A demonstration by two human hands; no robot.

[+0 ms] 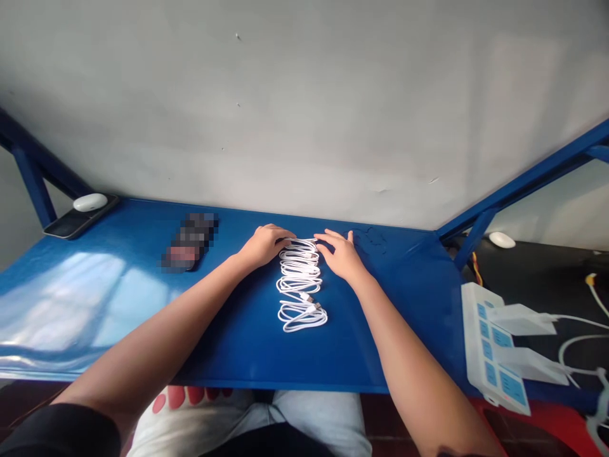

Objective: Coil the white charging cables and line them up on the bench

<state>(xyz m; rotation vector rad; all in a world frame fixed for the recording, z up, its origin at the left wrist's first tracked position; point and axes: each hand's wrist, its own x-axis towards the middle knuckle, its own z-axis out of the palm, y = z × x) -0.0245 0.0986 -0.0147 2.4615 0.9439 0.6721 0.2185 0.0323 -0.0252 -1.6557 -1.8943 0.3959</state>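
Observation:
Several white charging cables (301,273), each coiled into a flat loop, lie in a column running away from me on the blue table (266,346). My left hand (262,246) pinches the left end of the farthest coil between thumb and fingers. At that coil's other end, my right hand (341,255) has its thumb and index finger closed on it, the other fingers lifted a little. Small connectors show at the right side of the nearer coils. The farthest coil is partly hidden by my fingertips.
To the left lies a dark, blurred-out object (188,244). Farther left, a white oval item (90,202) rests on a black phone (78,219). A white power strip (490,346) with plugged-in adapters stands at the right edge. Blue frame bars (476,238) and a wall bound the table.

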